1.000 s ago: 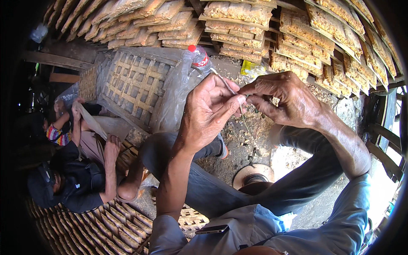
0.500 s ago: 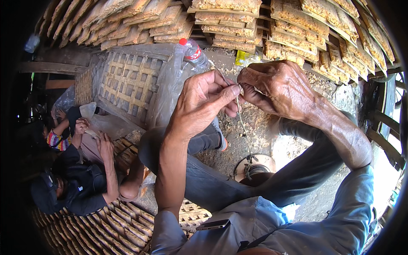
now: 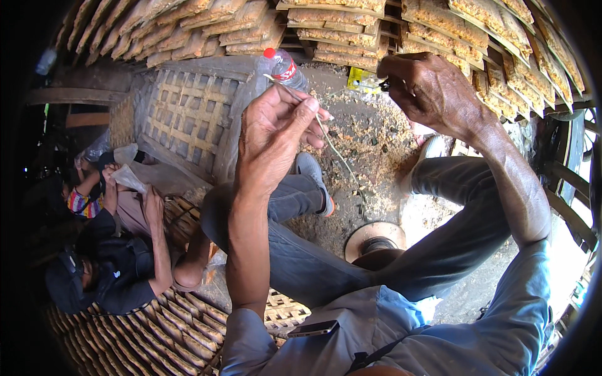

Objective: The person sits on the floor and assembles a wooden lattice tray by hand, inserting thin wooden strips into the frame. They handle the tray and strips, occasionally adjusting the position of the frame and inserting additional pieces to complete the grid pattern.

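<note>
My left hand is closed, thumb against fingers, on a thin pale strand like a plant fibre or string. One end sticks up past the fingertips; the other trails down toward the floor. Up and to the right, apart from it, my right hand is curled, its fingertips pinched together over a small dark bit I cannot make out. A faint greenish line seems to run between the two hands. Below them, a round wooden disc with a dark centre sits between my legs.
A red-capped plastic bottle stands beyond my left hand, with a yellow packet near my right. Stacked crumb-covered slabs line the back. At left are a woven bamboo panel and a seated person handling a plastic sheet. Crumbs litter the floor.
My hands were together at the strand; now they are apart. The right hand has moved up and away, the left slightly left and down. The strand's lower end has lifted off the disc.
</note>
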The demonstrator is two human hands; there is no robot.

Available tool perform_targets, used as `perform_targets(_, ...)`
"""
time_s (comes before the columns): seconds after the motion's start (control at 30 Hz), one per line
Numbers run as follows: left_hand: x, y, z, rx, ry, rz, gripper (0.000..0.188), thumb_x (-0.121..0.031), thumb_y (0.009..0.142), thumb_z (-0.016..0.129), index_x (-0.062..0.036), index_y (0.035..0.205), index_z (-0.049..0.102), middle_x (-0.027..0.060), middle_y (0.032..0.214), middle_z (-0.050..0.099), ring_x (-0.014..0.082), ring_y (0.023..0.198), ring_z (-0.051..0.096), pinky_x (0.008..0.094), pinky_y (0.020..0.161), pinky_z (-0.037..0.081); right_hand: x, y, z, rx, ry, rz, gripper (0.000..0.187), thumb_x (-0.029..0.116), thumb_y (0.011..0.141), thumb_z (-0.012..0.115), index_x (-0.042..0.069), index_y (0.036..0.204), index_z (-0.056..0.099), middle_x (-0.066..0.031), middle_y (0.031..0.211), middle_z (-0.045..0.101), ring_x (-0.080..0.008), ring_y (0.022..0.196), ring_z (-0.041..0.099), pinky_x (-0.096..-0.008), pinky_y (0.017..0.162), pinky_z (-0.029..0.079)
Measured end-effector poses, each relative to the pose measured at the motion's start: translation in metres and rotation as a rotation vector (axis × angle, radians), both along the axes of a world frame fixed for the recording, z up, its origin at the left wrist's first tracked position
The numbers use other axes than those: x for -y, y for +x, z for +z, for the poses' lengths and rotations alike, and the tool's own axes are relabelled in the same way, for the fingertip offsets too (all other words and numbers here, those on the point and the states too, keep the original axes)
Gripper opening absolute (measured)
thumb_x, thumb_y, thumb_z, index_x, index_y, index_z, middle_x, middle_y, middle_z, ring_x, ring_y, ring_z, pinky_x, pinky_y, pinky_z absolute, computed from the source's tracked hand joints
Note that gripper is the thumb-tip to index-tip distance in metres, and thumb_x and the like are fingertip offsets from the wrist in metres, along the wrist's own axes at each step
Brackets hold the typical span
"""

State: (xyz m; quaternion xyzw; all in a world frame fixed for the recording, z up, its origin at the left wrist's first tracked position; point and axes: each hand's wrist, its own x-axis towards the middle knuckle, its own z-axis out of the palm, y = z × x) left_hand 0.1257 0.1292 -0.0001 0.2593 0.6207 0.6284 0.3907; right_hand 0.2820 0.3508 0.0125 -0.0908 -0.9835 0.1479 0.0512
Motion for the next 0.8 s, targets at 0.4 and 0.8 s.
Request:
perform_targets(0.4, -0.001, 0.0, 0.004, -0.025, 0.054, 0.022, 0.012, -0.012, 0.102, 0.065, -0.0015, 0.106, 0.06, 0.0161, 0.095, 0.072, 0.0173, 0.076, 0.07, 0.0297, 0.064, 0.059, 0.004, -0.001, 0.006, -0.206, -0.071, 0.113, 0.014, 0.009, 0.091, 0.067, 0.004, 0.103, 0.07, -0.0128, 0.09, 0.075, -0.0323, 0.085, 0.074, -0.0447, 0.074, 0.06)
perform_targets(0.8, 0.001, 0.01, 0.013, 0.035, 0.081, -0.277, 0.007, -0.005, 0.101, 0.066, -0.0001, 0.103, 0.062, 0.0145, 0.089, 0.073, 0.0126, 0.074, 0.068, 0.0254, 0.065, 0.054, -0.001, -0.005, -0.002, -0.384, 0.127, 0.039, 0.008, -0.002, 0.084, 0.064, 0.004, 0.088, 0.066, -0.0106, 0.095, 0.068, -0.0326, 0.084, 0.071, -0.0435, 0.071, 0.055)
